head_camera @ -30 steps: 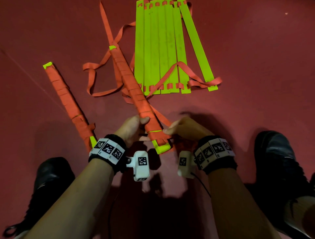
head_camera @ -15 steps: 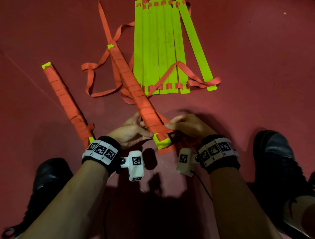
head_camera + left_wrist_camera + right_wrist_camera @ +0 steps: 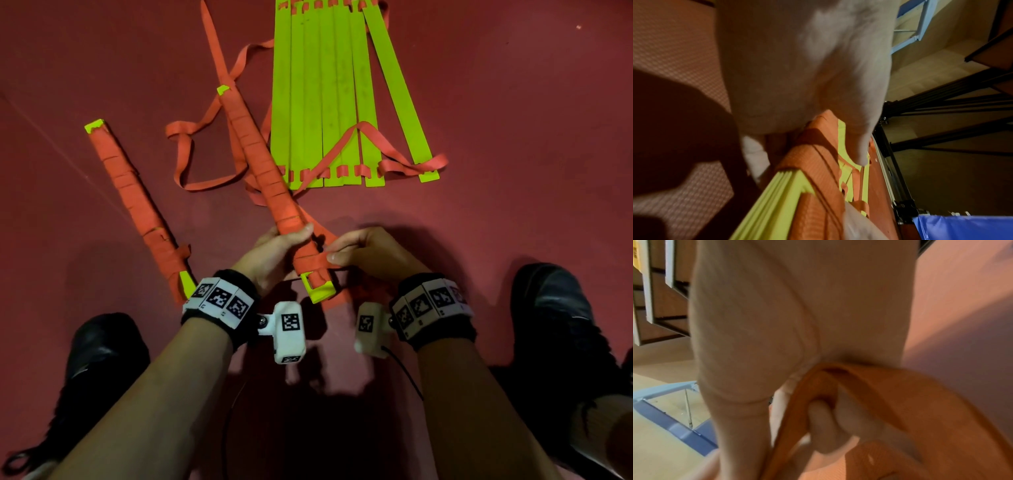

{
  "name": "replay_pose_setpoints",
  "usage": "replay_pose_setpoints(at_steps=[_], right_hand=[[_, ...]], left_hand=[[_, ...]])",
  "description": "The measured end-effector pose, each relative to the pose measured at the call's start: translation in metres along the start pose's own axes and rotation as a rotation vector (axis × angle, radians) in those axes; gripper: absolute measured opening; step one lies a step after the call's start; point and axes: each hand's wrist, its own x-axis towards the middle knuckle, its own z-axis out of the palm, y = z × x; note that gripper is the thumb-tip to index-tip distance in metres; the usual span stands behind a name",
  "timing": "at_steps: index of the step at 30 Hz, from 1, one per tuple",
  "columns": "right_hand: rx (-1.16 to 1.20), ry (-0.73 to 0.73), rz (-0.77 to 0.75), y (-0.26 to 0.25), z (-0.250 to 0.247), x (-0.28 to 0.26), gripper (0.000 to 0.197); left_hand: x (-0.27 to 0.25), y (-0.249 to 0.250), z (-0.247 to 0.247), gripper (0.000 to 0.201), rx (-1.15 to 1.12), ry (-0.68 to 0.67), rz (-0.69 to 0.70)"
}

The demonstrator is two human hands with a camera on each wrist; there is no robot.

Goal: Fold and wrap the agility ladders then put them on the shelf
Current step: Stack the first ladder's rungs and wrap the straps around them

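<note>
Currently the left hand (image 3: 274, 250) is wrapped around the lower part of the middle bundle (image 3: 260, 161), thumb across the top of the orange wrapping, fingers curled underneath. That bundle runs from about 11 o'clock down to 5 o'clock, its green end (image 3: 320, 291) sticking out just below both hands. The left wrist view shows the stacked green slat edges (image 3: 777, 194) with orange strap wound over them.

Right hand (image 3: 366, 253) is at 3 o'clock of the bundle, fingertips pinching the loose strap (image 3: 317, 260) against the bundle's side. In the right wrist view the strap (image 3: 838, 382) loops over the curled fingers (image 3: 822, 423).

A 2nd bundle (image 3: 137, 209), fully wrapped, lies on the red floor (image 3: 513, 137) at 9 o'clock of the hands, apart from them. Unwrapped ladder (image 3: 329, 96), flat green slats side by side, lies at 12 o'clock with orange straps trailing across its near end. More slack strap (image 3: 191, 154) loops on the floor between the 2 bundles.

1 black shoe (image 3: 99, 359) at 7 o'clock, another shoe (image 3: 561, 325) at 4 o'clock.
</note>
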Motion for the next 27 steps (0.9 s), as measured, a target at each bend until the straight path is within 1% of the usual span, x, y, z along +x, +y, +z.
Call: replay_pose_setpoints(at_steps=[3, 6, 7, 9, 11, 12, 13, 14, 15, 16, 17, 18, 20, 22, 23, 24, 26, 27], right_hand=[[0.014, -0.032, 0.054, 0.001, 0.001, 0.001, 0.013], [0.016, -0.059, 0.064, 0.001, 0.002, 0.000, 0.005], [0.029, -0.083, 0.070, 0.001, 0.004, -0.001, 0.006], [-0.016, -0.156, 0.089, 0.001, 0.010, -0.002, 0.020], [-0.056, -0.154, 0.124, 0.005, 0.018, 0.001, 0.018], [-0.049, -0.132, 0.138, 0.008, 0.020, 0.005, 0.023], [-0.034, -0.112, 0.145, 0.012, 0.022, 0.009, 0.033], [-0.027, -0.103, 0.147, 0.014, 0.025, 0.012, 0.039], [-0.033, -0.104, 0.138, 0.013, 0.026, 0.014, 0.043], [-0.052, -0.111, 0.122, 0.011, 0.026, 0.014, 0.043], [-0.075, -0.117, 0.100, 0.007, 0.025, 0.013, 0.041], [-0.105, -0.121, 0.080, 0.002, 0.024, 0.011, 0.036], [-0.163, -0.120, 0.038, -0.003, 0.020, 0.010, 0.026], [-0.214, -0.098, -0.014, -0.006, 0.016, 0.007, 0.017], [-0.227, -0.087, -0.034, -0.008, 0.015, 0.005, 0.018], [-0.231, -0.080, -0.039, -0.009, 0.014, 0.003, 0.023], [-0.222, -0.082, -0.026, -0.008, 0.014, 0.001, 0.035], [-0.213, -0.092, -0.010, -0.008, 0.014, 0.000, 0.036]], left_hand=[[0.002, -0.002, 0.005, 0.041, -0.005, 0.106, 0.040], [0.002, -0.001, 0.008, 0.048, 0.004, 0.157, 0.055], [0.000, -0.001, 0.010, 0.048, 0.017, 0.174, 0.051], [-0.002, -0.001, 0.010, 0.041, 0.024, 0.192, 0.033], [-0.002, 0.000, 0.009, 0.033, 0.034, 0.203, 0.002], [-0.003, 0.003, 0.010, 0.036, 0.074, 0.232, -0.018], [-0.004, 0.005, 0.009, 0.047, 0.157, 0.288, -0.031], [-0.003, 0.008, 0.008, 0.065, 0.261, 0.363, -0.021], [-0.004, 0.011, 0.007, 0.084, 0.362, 0.437, 0.023], [-0.005, 0.013, 0.006, 0.098, 0.455, 0.486, 0.093], [-0.007, 0.014, 0.006, 0.105, 0.529, 0.504, 0.160], [-0.007, 0.015, 0.005, 0.106, 0.574, 0.511, 0.199], [-0.008, 0.018, 0.005, 0.100, 0.559, 0.505, 0.206], [-0.008, 0.020, 0.005, 0.087, 0.470, 0.464, 0.164], [-0.009, 0.020, 0.005, 0.079, 0.424, 0.437, 0.146], [-0.010, 0.021, 0.005, 0.069, 0.377, 0.414, 0.131], [-0.013, 0.021, 0.003, 0.050, 0.256, 0.364, 0.103], [-0.014, 0.021, 0.001, 0.043, 0.183, 0.332, 0.091]])
